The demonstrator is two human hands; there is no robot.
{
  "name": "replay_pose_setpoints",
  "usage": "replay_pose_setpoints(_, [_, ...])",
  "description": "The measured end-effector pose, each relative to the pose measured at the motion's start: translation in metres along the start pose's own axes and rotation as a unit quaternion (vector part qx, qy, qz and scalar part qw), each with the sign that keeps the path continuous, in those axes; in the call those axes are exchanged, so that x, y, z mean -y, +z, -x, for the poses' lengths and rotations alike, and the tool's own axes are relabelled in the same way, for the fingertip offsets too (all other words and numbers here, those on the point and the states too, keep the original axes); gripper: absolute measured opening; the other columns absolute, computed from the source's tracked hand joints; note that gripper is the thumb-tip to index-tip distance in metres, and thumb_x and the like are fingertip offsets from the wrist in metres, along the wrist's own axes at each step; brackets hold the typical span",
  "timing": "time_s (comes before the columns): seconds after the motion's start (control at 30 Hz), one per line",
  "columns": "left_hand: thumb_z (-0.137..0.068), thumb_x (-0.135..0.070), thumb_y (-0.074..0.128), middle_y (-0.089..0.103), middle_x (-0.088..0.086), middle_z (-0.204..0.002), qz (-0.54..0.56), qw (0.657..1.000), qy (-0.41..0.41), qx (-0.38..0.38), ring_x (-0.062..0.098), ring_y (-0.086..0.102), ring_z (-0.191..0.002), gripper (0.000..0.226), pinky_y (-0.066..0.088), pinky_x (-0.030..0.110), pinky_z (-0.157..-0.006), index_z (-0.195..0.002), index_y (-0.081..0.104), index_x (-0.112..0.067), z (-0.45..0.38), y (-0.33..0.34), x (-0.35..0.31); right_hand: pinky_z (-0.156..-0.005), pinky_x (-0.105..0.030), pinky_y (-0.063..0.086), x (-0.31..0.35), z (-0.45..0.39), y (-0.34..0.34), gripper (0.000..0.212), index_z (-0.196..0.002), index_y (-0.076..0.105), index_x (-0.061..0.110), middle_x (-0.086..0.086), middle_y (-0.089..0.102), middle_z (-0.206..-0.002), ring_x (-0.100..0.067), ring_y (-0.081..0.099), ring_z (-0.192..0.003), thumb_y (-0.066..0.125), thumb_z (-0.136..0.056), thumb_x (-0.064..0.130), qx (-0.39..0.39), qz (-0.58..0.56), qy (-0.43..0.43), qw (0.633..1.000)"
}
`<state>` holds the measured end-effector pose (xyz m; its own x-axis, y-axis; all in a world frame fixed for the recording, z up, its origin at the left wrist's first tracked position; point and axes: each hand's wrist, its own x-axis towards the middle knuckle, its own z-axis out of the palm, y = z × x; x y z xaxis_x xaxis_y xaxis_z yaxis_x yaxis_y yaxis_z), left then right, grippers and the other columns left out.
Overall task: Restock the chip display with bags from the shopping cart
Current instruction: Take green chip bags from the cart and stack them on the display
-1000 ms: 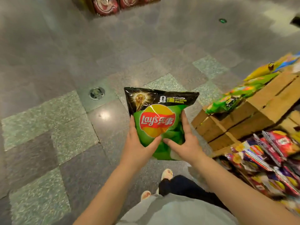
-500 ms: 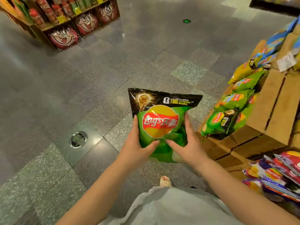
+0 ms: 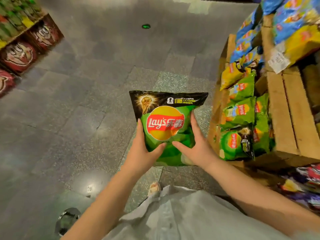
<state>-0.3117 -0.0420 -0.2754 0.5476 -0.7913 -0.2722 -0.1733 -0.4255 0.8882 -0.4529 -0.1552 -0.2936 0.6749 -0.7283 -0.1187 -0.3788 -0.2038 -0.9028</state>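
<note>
I hold a green Lay's chip bag (image 3: 166, 125) with a black top upright in front of me, over the floor. My left hand (image 3: 143, 151) grips its lower left edge, thumb across the front. My right hand (image 3: 195, 149) grips the lower right edge the same way. The chip display (image 3: 284, 108) of wooden crates stands close on the right, with green bags (image 3: 240, 127) stacked on its left side and yellow and blue bags (image 3: 251, 42) above. No shopping cart is in view.
Grey tiled floor (image 3: 86, 110) stretches ahead and to the left. A shelf of red cartoon-faced packs (image 3: 20, 54) stands at the far left. More snack bags (image 3: 310, 181) lie low on the right. A round metal floor plate (image 3: 67, 220) sits beside my left arm.
My view has swung right and up, bringing the crate display closer and larger. The bag stays in both hands in the same hold.
</note>
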Motion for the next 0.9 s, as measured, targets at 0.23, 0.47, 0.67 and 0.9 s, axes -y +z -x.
replay_pose_setpoints(0.23, [-0.083,-0.029,0.073,0.043,-0.026,-0.13,-0.041,0.989,0.084,0.112,0.003,0.046,-0.123,0.101,0.046,0.026,-0.097,-0.15,-0.002,-0.039,-0.144,-0.036,-0.045,-0.088,0.011,0.01,0.022,-0.1,-0.009,0.097,-0.131,-0.006,0.05,0.042,0.004,-0.125,0.033,0.007,-0.111,0.072,-0.083,0.021,-0.146,-0.014,0.029,0.989])
replay_pose_setpoints(0.47, [-0.079,-0.033,0.075,0.041,-0.013,-0.141,-0.093,0.957,0.153,0.229,0.012,0.045,-0.128,0.107,0.045,0.042,-0.104,-0.152,-0.004,-0.036,-0.293,0.015,-0.101,-0.113,-0.021,0.018,-0.005,-0.2,-0.073,0.1,-0.128,-0.011,0.064,0.031,0.005,-0.147,0.008,0.009,-0.137,0.07,-0.084,0.027,-0.241,-0.041,0.065,0.967])
replay_pose_setpoints(0.67, [-0.078,-0.034,0.076,0.036,-0.011,-0.148,-0.106,0.936,0.197,0.271,0.009,0.042,-0.131,0.108,0.041,0.03,-0.104,-0.151,-0.003,-0.036,-0.403,0.057,-0.174,-0.115,-0.028,0.02,-0.01,-0.288,-0.145,0.1,-0.127,-0.011,0.064,0.028,0.008,-0.143,0.005,0.011,-0.136,0.071,-0.083,0.029,-0.317,-0.051,0.079,0.944])
replay_pose_setpoints(0.9, [-0.078,-0.027,0.077,0.037,-0.016,-0.142,-0.096,0.918,0.236,0.304,0.004,0.042,-0.126,0.105,0.042,0.029,-0.101,-0.151,0.002,-0.038,-0.504,0.108,-0.225,-0.113,-0.043,0.031,-0.018,-0.366,-0.208,0.102,-0.121,-0.006,0.079,0.023,0.02,-0.148,-0.005,0.023,-0.139,0.073,-0.081,0.029,-0.388,-0.09,0.111,0.911])
